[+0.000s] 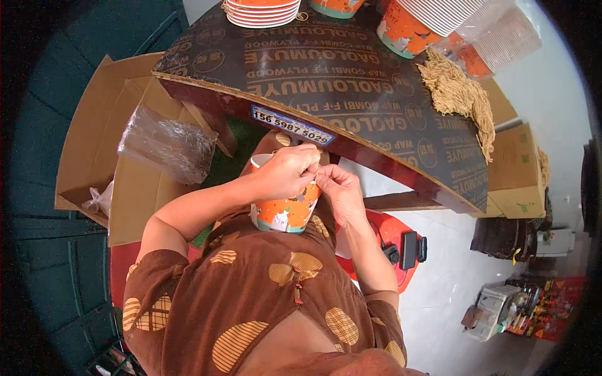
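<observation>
An orange paper bucket point(285, 214) with a white rim, a teal base and printed figures rests against my lap, in front of the table edge. My left hand point(285, 173) reaches across its mouth with the fingers pinched at the rim's right side. Right there my right hand point(342, 192) is closed too, its thumb and fingertips meeting the left fingertips. What the fingertips pinch is too small and covered to make out. The bucket's far rim is partly hidden behind the left hand.
The dark plywood table point(301, 69) carries stacked orange buckets point(404, 28), a smaller stack point(263, 14) and a bundle of beige cords point(454, 88) hanging over its edge. Cardboard boxes point(128, 182) with plastic wrap point(172, 144) stand left. A red stool point(392, 235) holds small black devices.
</observation>
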Motion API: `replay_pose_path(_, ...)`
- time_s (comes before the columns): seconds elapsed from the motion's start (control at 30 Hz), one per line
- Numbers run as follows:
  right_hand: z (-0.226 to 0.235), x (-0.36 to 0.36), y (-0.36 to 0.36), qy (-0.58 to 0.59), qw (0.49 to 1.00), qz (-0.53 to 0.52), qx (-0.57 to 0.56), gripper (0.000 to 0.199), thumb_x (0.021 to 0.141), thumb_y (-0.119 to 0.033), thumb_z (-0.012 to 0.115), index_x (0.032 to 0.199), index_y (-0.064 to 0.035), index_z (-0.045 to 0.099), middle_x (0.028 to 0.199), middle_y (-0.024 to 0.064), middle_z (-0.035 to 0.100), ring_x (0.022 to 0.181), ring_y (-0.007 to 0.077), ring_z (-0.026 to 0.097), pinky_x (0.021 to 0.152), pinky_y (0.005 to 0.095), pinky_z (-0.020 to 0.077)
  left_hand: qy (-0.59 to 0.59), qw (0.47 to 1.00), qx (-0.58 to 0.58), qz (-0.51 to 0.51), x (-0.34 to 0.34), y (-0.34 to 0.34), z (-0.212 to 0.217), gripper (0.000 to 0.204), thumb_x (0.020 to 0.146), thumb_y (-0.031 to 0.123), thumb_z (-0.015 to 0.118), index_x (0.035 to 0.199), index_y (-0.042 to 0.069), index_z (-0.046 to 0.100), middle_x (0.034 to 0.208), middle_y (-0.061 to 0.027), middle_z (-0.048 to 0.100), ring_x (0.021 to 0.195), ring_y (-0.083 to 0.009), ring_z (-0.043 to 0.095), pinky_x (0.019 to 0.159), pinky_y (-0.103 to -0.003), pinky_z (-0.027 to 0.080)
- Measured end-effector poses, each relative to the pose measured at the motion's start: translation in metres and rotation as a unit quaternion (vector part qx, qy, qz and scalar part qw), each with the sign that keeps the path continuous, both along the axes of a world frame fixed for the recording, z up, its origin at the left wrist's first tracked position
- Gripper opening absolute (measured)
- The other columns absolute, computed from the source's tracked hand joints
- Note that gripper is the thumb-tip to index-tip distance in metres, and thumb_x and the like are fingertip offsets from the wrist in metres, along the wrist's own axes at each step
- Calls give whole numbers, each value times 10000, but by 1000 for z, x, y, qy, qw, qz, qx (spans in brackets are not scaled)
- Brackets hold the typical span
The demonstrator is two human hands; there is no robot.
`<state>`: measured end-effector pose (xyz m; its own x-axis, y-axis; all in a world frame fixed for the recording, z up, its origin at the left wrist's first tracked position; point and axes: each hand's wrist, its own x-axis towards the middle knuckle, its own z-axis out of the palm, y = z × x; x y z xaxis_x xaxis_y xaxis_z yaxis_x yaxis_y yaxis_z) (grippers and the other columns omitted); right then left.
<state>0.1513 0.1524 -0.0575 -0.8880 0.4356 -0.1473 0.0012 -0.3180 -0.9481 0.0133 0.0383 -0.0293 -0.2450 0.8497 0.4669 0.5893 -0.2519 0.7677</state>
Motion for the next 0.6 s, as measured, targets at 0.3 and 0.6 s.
replay_pose_path(0.3, 8, 1, -2, 32, 875, -74, 477, 68, 786, 3, 616, 826, -25, 568, 880, 74, 605, 925, 233, 529, 856, 348, 409, -74, 993, -95, 8, -4, 0, 5, 119, 757, -5, 636, 736, 4, 519, 689, -102, 553, 645, -207, 557, 582, -340, 438)
replay_pose_path(0.6, 21, 7, -12, 53, 821, -103, 560, 181, 669, 22, 616, 812, -55, 535, 933, 96, 565, 905, 293, 493, 795, 405, 374, -161, 971, -174, 22, -10, 0, 0, 122, 795, 74, 659, 764, -3, 570, 717, -68, 618, 691, -110, 563, 612, -311, 459)
